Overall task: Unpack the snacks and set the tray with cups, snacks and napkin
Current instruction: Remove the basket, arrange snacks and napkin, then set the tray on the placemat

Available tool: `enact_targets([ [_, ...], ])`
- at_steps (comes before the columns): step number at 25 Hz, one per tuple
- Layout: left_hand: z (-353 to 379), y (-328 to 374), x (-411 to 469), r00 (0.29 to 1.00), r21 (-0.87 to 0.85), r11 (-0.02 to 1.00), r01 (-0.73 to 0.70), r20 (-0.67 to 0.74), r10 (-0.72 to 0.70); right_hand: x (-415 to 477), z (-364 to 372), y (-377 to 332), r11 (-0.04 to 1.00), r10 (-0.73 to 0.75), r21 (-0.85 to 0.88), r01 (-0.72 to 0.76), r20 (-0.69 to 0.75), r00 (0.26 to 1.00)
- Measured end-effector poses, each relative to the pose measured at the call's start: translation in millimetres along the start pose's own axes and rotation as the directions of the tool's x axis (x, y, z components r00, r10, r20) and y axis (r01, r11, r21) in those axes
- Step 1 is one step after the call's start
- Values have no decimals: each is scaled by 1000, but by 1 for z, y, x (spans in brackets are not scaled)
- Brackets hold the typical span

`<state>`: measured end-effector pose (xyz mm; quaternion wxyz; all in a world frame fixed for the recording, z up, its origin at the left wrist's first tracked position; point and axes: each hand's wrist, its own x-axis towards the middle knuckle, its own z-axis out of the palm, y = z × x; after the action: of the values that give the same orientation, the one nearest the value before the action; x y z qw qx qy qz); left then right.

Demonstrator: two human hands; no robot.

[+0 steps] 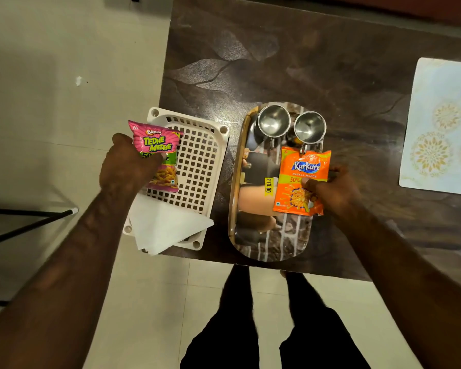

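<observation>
Head view: you look straight down at a dark patterned counter (pixel 290 62) with pale floor tiles around it.
Left hand: your left hand (pixel 127 166) grips a pink Bingo snack packet (pixel 157 147), holding it upright above the near left part of a white plastic basket (pixel 200 161).
Basket: it sits at the counter's left edge, and its perforated floor shows bare beside the pink packet.
Napkin: a white folded napkin (pixel 165 227) lies across the near end of the basket, its point hanging past the counter edge.
Tray: a shiny oval metal tray (pixel 250 230) sits just right of the basket, near the counter's front edge.
Cups: two steel cups stand side by side at the far end of the tray, the left cup (pixel 273 121) and the right cup (pixel 309 127).
Right hand: your right hand (pixel 330 193) pinches the near right part of an orange Kurkure packet (pixel 300 179), which lies over the right half of the tray, just below the cups.
Placemat: a pale blue placemat (pixel 442 126) with gold floral circles lies at the far right.
</observation>
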<state>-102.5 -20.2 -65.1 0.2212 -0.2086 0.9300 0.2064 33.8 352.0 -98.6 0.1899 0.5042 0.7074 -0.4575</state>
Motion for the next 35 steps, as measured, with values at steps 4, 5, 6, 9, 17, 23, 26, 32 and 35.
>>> enact_targets([
  [4,6,-7,2,1000,-75,997,23,3,-22,-14,-4,-10,995,-97,-59,85,-239,966],
  [5,5,-7,1,1000,-96,995,26,3,-26,-22,-5,-12,989,-146,-86,124,-337,930],
  [6,4,-7,0,1000,-115,993,29,6,-29,-33,-6,-14,981,-192,-103,164,-399,896],
  [9,-6,-3,-11,998,-244,969,36,63,-22,-60,2,-14,942,-335,-106,319,-362,870],
  [17,6,39,-92,849,-628,767,136,473,237,-98,56,-39,952,-211,297,79,447,869],
  [23,69,74,-111,897,-441,898,0,396,195,-84,58,-34,984,-81,175,36,258,963],
  [26,83,81,-106,863,-375,922,-92,432,262,-70,53,-26,988,-40,153,9,203,978],
  [32,92,89,-94,868,-202,947,-249,388,310,-55,60,-28,994,-81,85,71,125,989],
  [35,93,92,-96,890,-150,944,-293,317,327,-52,63,-29,992,-122,40,119,88,989],
])
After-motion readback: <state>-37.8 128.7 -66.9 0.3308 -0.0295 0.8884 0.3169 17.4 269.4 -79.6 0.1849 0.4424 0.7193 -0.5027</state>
